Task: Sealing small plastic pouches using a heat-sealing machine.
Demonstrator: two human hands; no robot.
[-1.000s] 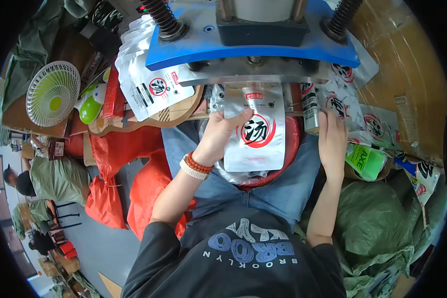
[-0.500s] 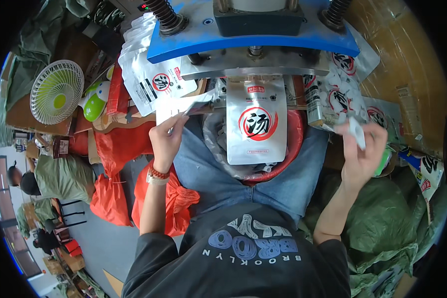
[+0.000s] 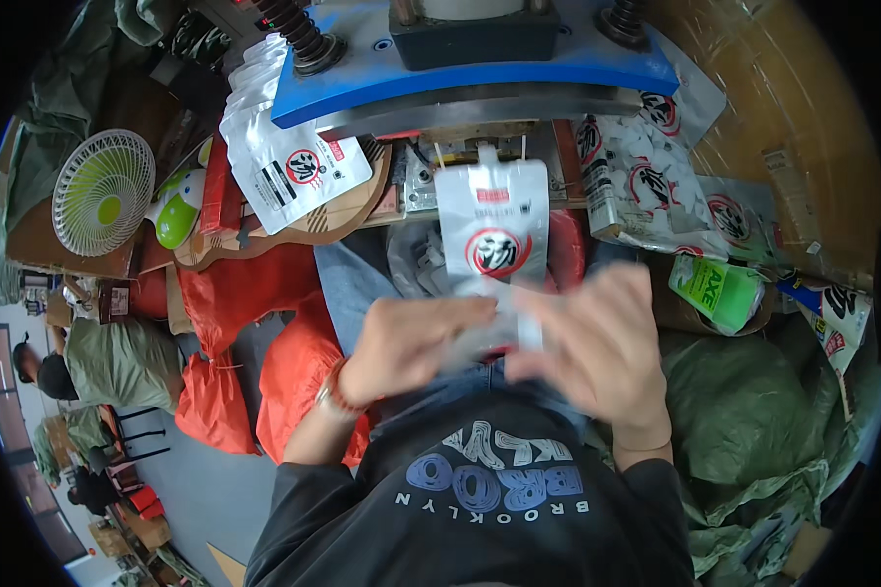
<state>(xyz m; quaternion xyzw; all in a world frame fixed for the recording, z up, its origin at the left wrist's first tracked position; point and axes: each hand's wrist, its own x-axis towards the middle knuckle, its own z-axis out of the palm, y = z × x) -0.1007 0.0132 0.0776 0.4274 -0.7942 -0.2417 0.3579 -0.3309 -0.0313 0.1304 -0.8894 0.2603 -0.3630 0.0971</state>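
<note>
A silver-white pouch (image 3: 494,210) with a red ring and black character lies in front of the press (image 3: 480,93), its narrow-necked top end at the press bed. Both hands are close together over its lower end, smeared by motion. My left hand (image 3: 406,347) reaches in from the left, fingers pointing right across the pouch's lower edge. My right hand (image 3: 602,347) comes from the right, its fingers blurred near the same edge. A whitish blur shows between the hands, and I cannot make out what it is. Whether either hand grips the pouch is unclear.
A fanned stack of pouches (image 3: 299,171) lies left of the press. On the right stands a box of white cut scraps (image 3: 646,186). A red basin (image 3: 566,249) with a liner sits between my legs. A fan (image 3: 103,193) and red bags (image 3: 215,406) are on the left, a green container (image 3: 717,293) right.
My left hand has come from the pouch stack, and my right from the scrap box, in toward the middle. The white scrap formerly in my right hand is gone from view there. The pouch's necked top now shows.
</note>
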